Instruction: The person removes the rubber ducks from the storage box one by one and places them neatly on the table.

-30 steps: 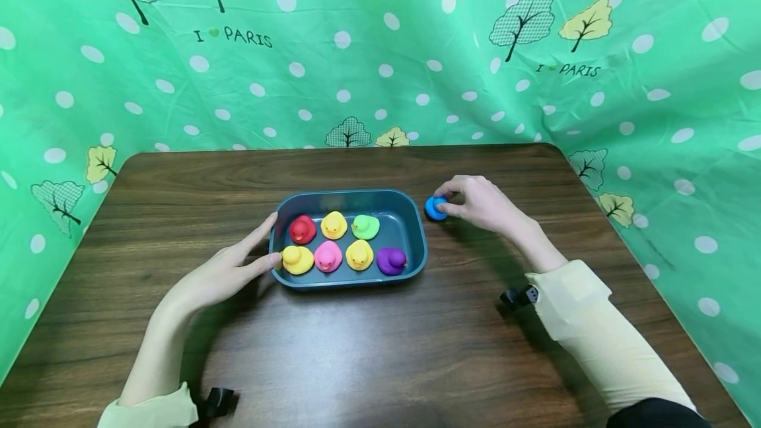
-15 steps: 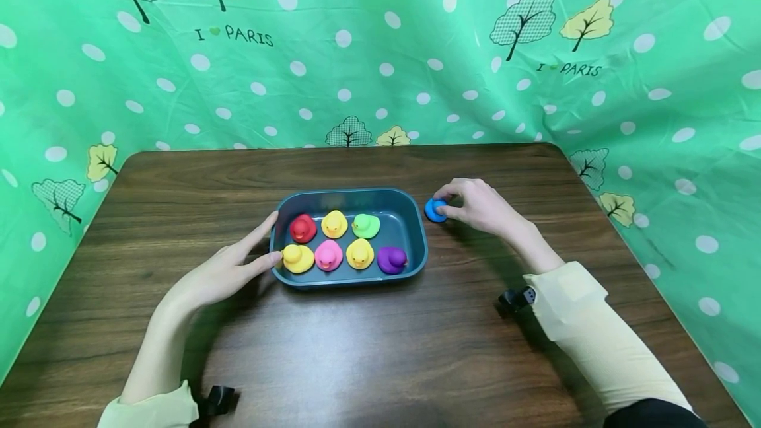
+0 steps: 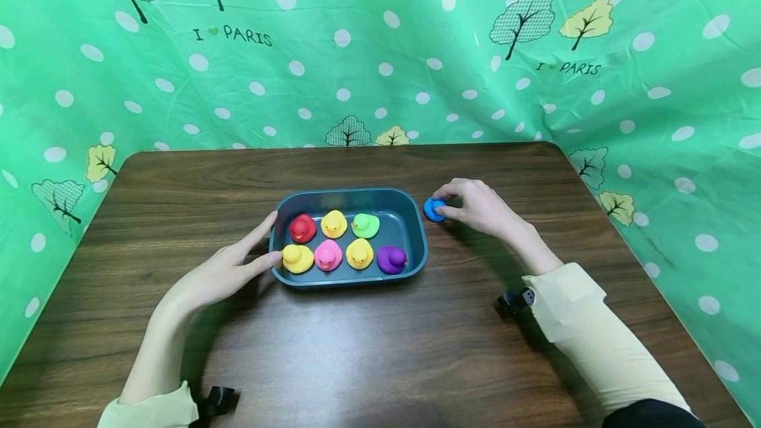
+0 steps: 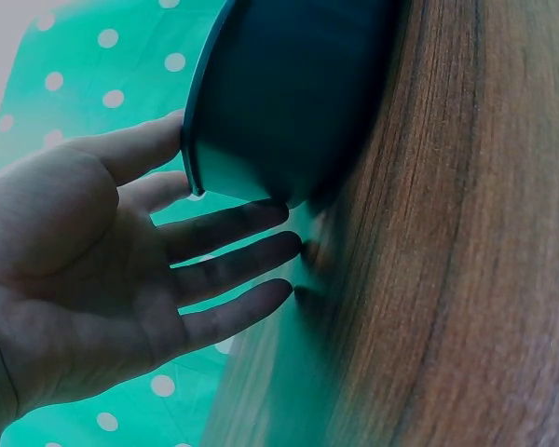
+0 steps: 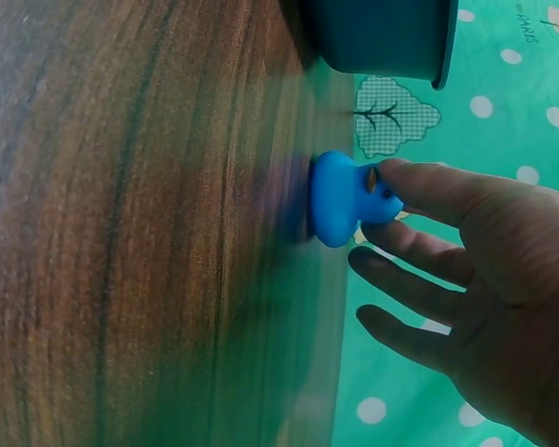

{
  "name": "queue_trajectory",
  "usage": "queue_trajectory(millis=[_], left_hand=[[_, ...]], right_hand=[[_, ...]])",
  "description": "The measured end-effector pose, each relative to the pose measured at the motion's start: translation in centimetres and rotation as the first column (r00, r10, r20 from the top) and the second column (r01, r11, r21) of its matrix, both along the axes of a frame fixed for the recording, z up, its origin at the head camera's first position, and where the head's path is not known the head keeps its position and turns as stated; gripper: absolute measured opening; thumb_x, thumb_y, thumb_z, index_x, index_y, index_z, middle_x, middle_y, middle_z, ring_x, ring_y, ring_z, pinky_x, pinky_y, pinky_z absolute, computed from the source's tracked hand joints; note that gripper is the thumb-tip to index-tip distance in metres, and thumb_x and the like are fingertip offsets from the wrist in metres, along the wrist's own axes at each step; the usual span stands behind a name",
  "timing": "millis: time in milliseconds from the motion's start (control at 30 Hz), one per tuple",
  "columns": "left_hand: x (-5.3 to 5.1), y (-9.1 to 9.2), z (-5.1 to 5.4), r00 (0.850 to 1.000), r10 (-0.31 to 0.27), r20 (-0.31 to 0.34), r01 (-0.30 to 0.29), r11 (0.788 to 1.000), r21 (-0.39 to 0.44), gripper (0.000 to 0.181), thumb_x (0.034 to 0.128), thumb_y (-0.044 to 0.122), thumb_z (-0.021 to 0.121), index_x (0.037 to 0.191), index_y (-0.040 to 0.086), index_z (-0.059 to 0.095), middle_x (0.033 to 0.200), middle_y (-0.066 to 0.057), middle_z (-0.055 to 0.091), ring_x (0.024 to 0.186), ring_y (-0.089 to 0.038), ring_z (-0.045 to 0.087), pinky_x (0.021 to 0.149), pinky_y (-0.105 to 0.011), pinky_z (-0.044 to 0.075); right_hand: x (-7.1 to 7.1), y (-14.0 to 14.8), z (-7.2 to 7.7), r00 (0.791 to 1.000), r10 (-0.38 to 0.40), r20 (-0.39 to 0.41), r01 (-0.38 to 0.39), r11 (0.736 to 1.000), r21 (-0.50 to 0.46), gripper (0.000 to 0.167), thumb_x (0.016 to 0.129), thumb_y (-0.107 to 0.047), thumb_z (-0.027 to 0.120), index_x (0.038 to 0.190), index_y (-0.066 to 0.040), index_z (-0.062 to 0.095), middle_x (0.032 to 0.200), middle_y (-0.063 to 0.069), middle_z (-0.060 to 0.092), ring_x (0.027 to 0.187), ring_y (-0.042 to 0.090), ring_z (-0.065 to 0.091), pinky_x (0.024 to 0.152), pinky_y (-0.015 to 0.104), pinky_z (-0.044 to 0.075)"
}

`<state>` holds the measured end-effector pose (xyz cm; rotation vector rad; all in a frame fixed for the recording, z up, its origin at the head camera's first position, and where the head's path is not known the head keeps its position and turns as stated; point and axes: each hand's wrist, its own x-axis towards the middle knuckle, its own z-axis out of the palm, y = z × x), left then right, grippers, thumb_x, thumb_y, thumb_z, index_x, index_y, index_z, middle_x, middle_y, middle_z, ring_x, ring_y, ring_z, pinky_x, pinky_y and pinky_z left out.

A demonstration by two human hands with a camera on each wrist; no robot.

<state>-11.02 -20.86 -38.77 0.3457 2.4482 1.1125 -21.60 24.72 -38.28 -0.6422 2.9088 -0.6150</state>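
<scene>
A dark blue tray (image 3: 399,226) stands on the table with several rubber ducks in it. Its front row has a yellow duck (image 3: 298,259), a pink duck (image 3: 328,255), another yellow duck (image 3: 359,254) and a purple duck (image 3: 392,260). Behind them are a red duck (image 3: 302,228), a yellow duck (image 3: 334,224) and a green duck (image 3: 365,226). My left hand (image 3: 217,276) touches the tray's left end, fingers extended. Just right of the tray, my right hand (image 3: 483,207) pinches a blue rubber duck (image 5: 336,199) by its head, at the tabletop.
Brown wood-grain table (image 3: 368,362) surrounds the tray. A green dotted cloth (image 3: 357,51) hangs behind the table and along its sides. Black devices (image 3: 516,300) sit at both sleeve cuffs.
Over the last second, the right hand and the blue duck have shifted down very slightly, and less dark shadow shows under the duck. The left hand and tray stay put.
</scene>
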Motion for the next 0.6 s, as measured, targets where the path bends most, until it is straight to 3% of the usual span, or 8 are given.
queue_trajectory(millis=[600], left_hand=[[0.1, 0.0, 0.2, 1.000, 0.004, 0.013, -0.004, 1.000, -0.007, 0.077, 0.1046, 0.056, 0.050, 0.163, 0.047, 0.002, 0.174, -0.011, 0.018, 0.158, -0.045, 0.020, 0.115, -0.074, 0.030]], right_hand=[[0.0, 0.3, 1.1, 0.999, 0.005, -0.052, -0.006, 0.999, -0.032, 0.025, 0.093, -0.022, 0.078, 0.114, -0.010, 0.077, 0.110, 0.008, 0.076, 0.107, 0.028, 0.069, 0.096, 0.051, 0.056]])
